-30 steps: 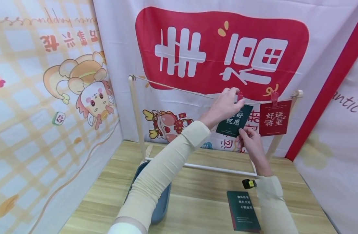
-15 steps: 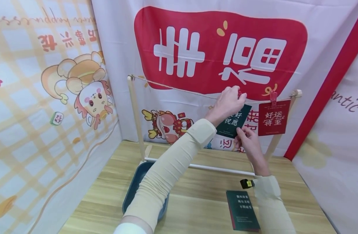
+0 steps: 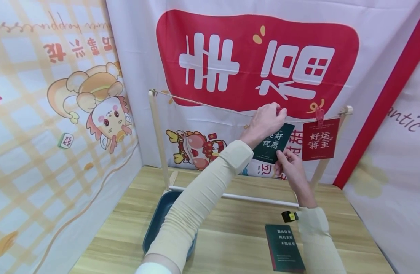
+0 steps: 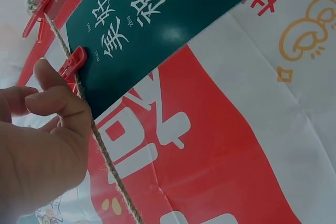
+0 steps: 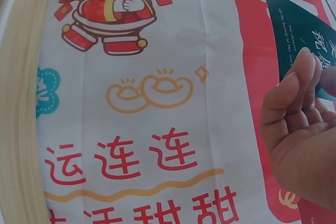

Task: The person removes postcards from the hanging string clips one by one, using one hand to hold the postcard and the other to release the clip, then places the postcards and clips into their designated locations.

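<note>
My left hand (image 3: 266, 123) pinches a red clothespin (image 4: 75, 62) at the top edge of a dark green card (image 3: 272, 146) with white characters. In the left wrist view the clothespin sits over the twine (image 4: 113, 169), at the card's corner. Lower down, my right hand (image 3: 292, 165) pinches the bottom right corner of the same card between thumb and finger. The card hangs tilted just below the line. To its right a red card (image 3: 321, 141) hangs from the twine by another red clothespin (image 3: 320, 117).
The twine spans a wooden frame with a left post (image 3: 158, 140) and a white bottom bar (image 3: 261, 200). A dark blue tray (image 3: 153, 224) lies partly under my left forearm. A small stack of cards (image 3: 284, 247), green on top, is on the table by my right forearm.
My left forearm has shifted slightly right, showing more of the tray. The left hand has turned a little, covering more of the clothespin. Both hands keep their hold.
</note>
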Tool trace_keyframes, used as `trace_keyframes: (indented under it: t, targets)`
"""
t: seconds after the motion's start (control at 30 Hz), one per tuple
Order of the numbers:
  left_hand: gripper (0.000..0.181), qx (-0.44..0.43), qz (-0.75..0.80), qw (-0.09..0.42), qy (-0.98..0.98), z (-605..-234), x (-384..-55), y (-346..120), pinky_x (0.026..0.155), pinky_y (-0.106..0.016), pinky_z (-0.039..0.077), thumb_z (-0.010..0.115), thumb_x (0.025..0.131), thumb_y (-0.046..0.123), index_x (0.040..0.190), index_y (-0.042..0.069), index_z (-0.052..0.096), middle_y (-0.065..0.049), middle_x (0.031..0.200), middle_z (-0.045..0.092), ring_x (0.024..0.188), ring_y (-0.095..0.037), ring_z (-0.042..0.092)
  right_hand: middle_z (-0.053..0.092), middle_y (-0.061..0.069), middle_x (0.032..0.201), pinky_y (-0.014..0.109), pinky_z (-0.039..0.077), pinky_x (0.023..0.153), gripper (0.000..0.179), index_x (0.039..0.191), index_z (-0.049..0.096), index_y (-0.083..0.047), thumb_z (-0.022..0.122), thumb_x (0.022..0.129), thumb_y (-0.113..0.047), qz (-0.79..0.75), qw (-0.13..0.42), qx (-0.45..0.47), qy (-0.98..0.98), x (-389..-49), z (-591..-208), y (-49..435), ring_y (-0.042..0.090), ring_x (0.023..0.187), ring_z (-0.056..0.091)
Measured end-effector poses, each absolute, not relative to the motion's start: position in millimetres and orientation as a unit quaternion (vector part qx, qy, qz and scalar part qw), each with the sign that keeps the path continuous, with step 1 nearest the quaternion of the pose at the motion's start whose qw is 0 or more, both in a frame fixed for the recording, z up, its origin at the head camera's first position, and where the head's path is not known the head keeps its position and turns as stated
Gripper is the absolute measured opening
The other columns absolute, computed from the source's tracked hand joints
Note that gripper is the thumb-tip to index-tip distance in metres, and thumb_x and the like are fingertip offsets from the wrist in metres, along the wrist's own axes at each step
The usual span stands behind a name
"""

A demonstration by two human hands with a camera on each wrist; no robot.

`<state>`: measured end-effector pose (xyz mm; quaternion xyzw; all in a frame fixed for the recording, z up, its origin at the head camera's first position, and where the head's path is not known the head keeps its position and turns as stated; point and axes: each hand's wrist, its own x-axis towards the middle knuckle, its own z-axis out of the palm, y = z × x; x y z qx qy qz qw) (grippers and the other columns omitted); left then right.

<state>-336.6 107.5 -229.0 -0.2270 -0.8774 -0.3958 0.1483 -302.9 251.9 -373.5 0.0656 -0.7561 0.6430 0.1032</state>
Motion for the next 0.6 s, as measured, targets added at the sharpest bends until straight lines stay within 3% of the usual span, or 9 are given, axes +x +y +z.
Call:
trace_keyframes:
  t: [0.23, 0.6]
  targets:
    - [0.028, -0.226, -0.434, 0.124, -0.863, -228.9, -336.0, 104.8, 0.058, -0.011, 0.050, 0.058, 0.098, 0.035, 0.119, 0.017, 0.060, 0.004, 0.095, 0.064, 0.071, -0.007, 0.059, 0.061, -0.002, 0.071, 0.021, 0.055, 0.060, 0.045, 0.104, 0.054, -0.003, 0.055, 0.096, -0.047, 0.633, 0.112, 0.062, -0.764, -311.7, -385.6, 253.7, 0.014, 0.058, 0.061]
    - [0.024, -0.240, -0.443, 0.102, -0.858, -227.7, -335.1, 102.9, 0.060, -0.012, 0.051, 0.059, 0.097, 0.034, 0.115, 0.018, 0.058, 0.004, 0.095, 0.063, 0.070, -0.007, 0.062, 0.061, -0.001, 0.070, 0.022, 0.055, 0.058, 0.040, 0.104, 0.056, -0.006, 0.054, 0.097, -0.045, 0.633, 0.111, 0.066, -0.763, -313.8, -386.2, 252.3, 0.014, 0.056, 0.059]
